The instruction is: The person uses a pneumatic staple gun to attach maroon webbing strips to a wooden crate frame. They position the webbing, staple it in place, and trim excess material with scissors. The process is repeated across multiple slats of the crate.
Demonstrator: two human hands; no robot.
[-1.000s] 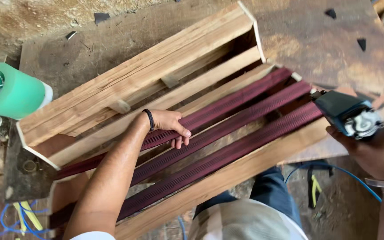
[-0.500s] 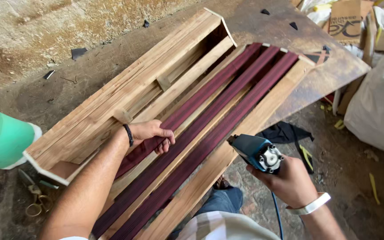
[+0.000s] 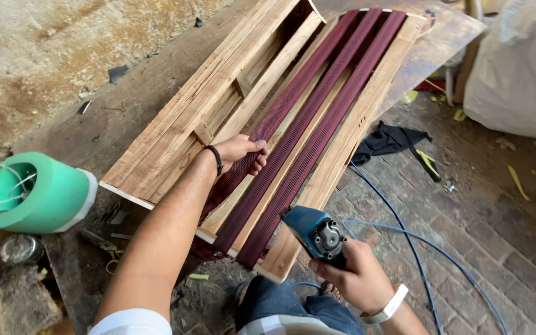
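A long wooden frame (image 3: 200, 105) lies on a dark workbench (image 3: 125, 111), with three dark red ribbed strips (image 3: 317, 118) running along it between pale wooden slats. My left hand (image 3: 243, 155) rests on the frame, fingers curled over the leftmost red strip near its near end. My right hand (image 3: 355, 276) grips a blue power tool (image 3: 314, 231) just off the frame's near right corner, its nose pointing at the outer slat. A blue cable (image 3: 404, 236) trails from it across the floor.
A green plastic spool (image 3: 35, 195) lies on the bench at the left, with small metal bits beside it. The brick floor (image 3: 497, 229) at right holds a black cloth (image 3: 389, 139) and yellow scraps. A large white sack (image 3: 519, 68) stands at the far right.
My view has swung so the frame now runs more steeply away. My right hand with the power tool has come in from the right to the frame's near corner. The left hand stays on the strip.
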